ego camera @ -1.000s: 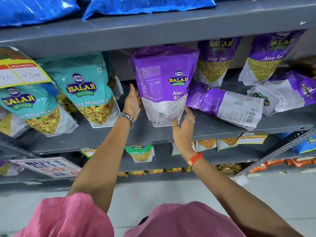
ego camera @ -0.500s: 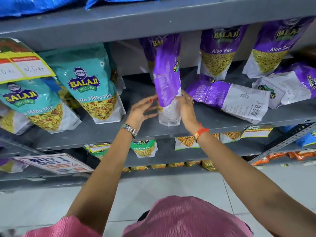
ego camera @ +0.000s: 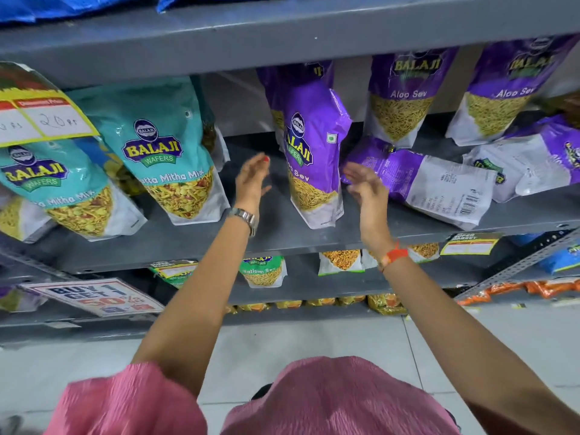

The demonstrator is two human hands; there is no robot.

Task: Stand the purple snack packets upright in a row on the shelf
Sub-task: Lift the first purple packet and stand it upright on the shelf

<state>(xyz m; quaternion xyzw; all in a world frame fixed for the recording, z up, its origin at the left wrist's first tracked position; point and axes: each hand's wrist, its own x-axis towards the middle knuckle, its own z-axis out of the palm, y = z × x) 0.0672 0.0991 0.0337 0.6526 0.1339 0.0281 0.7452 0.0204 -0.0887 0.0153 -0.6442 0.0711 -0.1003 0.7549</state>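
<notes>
A purple Aloo Sev packet (ego camera: pixel 309 146) stands upright on the grey shelf (ego camera: pixel 282 243), its front turned toward me. My left hand (ego camera: pixel 252 180) hovers open just left of it, apart from it. My right hand (ego camera: pixel 365 186) is open just right of it, fingers spread, not gripping. Two more purple packets (ego camera: pixel 405 92) (ego camera: pixel 508 89) stand upright at the back right. Another purple packet (ego camera: pixel 423 180) lies flat beside my right hand, and a further one (ego camera: pixel 533 161) lies flat at the far right.
Teal Khatta Mitha Mix packets (ego camera: pixel 169 158) (ego camera: pixel 53 189) stand to the left. A yellow price tag (ego camera: pixel 40 117) hangs at the upper left. The shelf above (ego camera: pixel 282 32) sits low over the packets. Lower shelves hold smaller packets and a promo sign (ego camera: pixel 94 296).
The purple packet was turned from back-facing, through edge-on, to front-facing and set upright on the shelf. Both hands have let go and drawn slightly away from it.
</notes>
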